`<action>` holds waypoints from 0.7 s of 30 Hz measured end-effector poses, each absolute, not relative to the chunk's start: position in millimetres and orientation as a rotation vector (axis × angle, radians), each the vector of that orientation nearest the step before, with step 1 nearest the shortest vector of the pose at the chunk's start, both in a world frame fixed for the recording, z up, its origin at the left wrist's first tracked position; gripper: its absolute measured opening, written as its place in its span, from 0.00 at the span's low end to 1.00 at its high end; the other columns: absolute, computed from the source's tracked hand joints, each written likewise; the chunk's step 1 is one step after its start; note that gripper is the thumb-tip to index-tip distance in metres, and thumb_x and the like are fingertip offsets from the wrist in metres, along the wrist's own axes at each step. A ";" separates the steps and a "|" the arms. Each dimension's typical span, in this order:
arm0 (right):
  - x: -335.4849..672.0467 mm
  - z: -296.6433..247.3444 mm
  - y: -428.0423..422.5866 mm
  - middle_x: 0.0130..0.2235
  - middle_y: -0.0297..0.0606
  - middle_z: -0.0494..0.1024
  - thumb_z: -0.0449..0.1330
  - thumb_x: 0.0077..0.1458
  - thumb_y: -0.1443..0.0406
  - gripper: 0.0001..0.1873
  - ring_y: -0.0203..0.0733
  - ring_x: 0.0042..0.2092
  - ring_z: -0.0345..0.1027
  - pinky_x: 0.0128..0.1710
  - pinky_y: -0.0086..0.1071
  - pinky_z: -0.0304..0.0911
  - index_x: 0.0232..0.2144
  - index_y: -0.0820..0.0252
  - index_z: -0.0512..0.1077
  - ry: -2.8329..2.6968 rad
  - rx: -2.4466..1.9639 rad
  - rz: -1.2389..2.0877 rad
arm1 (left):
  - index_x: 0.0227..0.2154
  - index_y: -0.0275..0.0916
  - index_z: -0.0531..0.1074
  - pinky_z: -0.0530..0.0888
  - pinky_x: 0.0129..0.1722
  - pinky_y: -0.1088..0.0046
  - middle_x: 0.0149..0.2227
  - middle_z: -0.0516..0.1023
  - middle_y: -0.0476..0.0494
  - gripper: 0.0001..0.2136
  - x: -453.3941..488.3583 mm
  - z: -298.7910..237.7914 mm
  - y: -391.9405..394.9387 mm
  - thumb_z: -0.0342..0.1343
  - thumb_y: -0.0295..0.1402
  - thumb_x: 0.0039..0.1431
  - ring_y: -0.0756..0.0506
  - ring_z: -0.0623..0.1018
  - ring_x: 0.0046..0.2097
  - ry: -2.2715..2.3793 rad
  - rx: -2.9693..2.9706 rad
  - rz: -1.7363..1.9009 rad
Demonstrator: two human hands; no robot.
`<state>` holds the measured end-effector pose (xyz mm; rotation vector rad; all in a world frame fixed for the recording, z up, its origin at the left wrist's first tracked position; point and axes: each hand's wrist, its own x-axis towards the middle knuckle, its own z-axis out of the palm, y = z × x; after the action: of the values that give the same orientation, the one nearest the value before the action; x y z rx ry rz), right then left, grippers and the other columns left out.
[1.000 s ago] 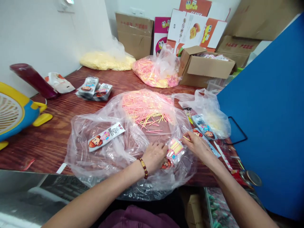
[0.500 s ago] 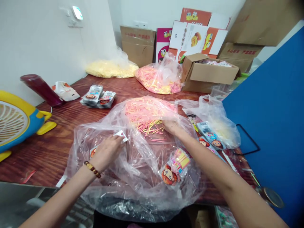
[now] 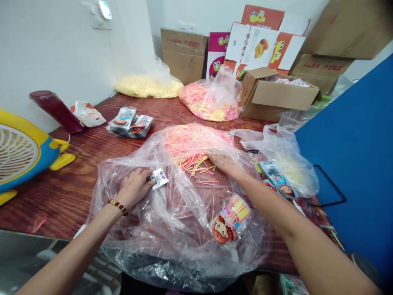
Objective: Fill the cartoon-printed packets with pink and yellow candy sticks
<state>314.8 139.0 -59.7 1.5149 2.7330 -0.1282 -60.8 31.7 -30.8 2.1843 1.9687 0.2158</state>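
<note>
A large clear plastic bag [image 3: 181, 221] lies spread over the table in front of me, with a heap of thin pink and yellow sticks [image 3: 196, 143] in it. My left hand [image 3: 135, 186] is closed on a small printed packet [image 3: 159, 179], whose white end juts out past the fingers. My right hand [image 3: 222, 162] reaches inside the bag at the right edge of the heap; the plastic and the sticks hide its fingertips. On the bag, near my right forearm, rests a filled packet [image 3: 230, 219] with a red-haired cartoon figure.
Stacked flat packets [image 3: 130, 121] lie at the back left. More packets [image 3: 278, 180] and a crumpled clear bag [image 3: 291, 159] are at the right. Behind stand a yellow bag [image 3: 147, 86], a pink bag [image 3: 208, 100] and an open carton [image 3: 282, 94]. A fan [image 3: 23, 151] stands left.
My left hand has turned and shifted slightly left, so more of the small packet's white end shows. My right hand stays at the sticks. The whole view has shifted a little.
</note>
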 end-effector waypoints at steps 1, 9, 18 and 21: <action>314.8 -59.5 138.7 0.67 0.37 0.59 0.43 0.64 0.72 0.27 0.43 0.67 0.52 0.66 0.37 0.47 0.64 0.55 0.58 2.748 1.503 -0.116 | 0.50 0.38 0.71 0.68 0.51 0.58 0.52 0.74 0.34 0.18 -61.3 -31.5 31.9 0.51 0.40 0.60 0.34 0.73 0.54 1.962 2.183 0.249; 295.9 -38.9 127.0 0.40 0.47 0.79 0.48 0.62 0.70 0.16 0.48 0.40 0.71 0.42 0.36 0.62 0.46 0.61 0.72 2.788 1.451 -0.046 | 0.44 0.37 0.70 0.69 0.45 0.62 0.43 0.78 0.37 0.15 -65.6 -40.8 37.4 0.54 0.38 0.56 0.36 0.75 0.46 1.876 2.223 0.497; 286.4 -53.3 107.4 0.41 0.43 0.77 0.50 0.59 0.71 0.11 0.45 0.45 0.68 0.49 0.38 0.60 0.38 0.60 0.72 3.089 1.613 -0.665 | 0.37 0.39 0.75 0.67 0.44 0.64 0.39 0.81 0.39 0.12 -73.5 -39.3 37.7 0.49 0.38 0.61 0.38 0.78 0.43 1.799 2.350 0.613; 283.3 -59.3 100.7 0.39 0.41 0.76 0.51 0.60 0.65 0.08 0.44 0.41 0.67 0.44 0.37 0.61 0.38 0.59 0.70 3.108 1.802 -0.932 | 0.38 0.39 0.74 0.67 0.45 0.62 0.37 0.82 0.39 0.13 -73.2 -34.7 32.3 0.46 0.37 0.62 0.38 0.79 0.41 1.810 2.421 0.601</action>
<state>283.3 100.7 -59.3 1.8022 3.1081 -0.9321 -73.2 32.3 -34.7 2.4212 1.8105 0.6012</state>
